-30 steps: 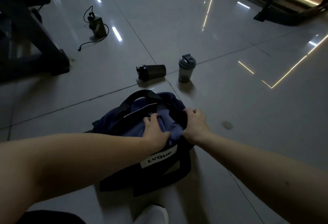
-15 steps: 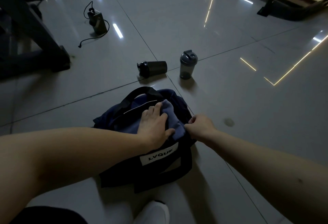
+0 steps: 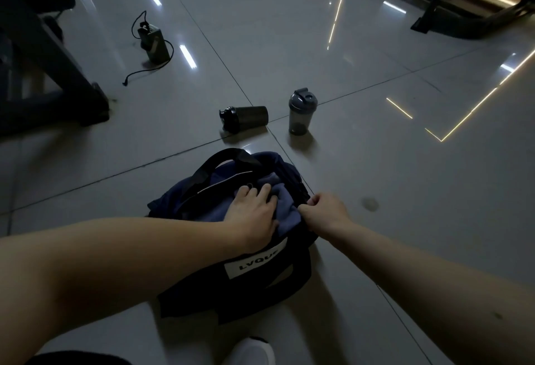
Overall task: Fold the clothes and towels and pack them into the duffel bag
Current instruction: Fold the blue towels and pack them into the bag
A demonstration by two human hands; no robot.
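- The dark navy duffel bag (image 3: 260, 286) sits on the glossy tiled floor (image 3: 405, 220) right in front of the person, with its top open and its black carry handle (image 3: 220, 162) arched up at the far side.
- A white label (image 3: 256, 260) on the near wall reads "LVQUE".
- A blue cloth (image 3: 286, 207) lies bunched in the bag's opening.
- The left hand (image 3: 254, 214) lies flat on the cloth, fingers stretched out and pressing down.
- The right hand (image 3: 327, 212) is curled, and its fingertips seem to pinch the cloth's near right corner at the bag's rim; the light is too dim to be sure.
- Beyond the bag, one shaker bottle (image 3: 246, 118) lies on its side and another (image 3: 301, 112) stands upright beside it.
- A white shoe (image 3: 252, 353) shows at the bottom edge.
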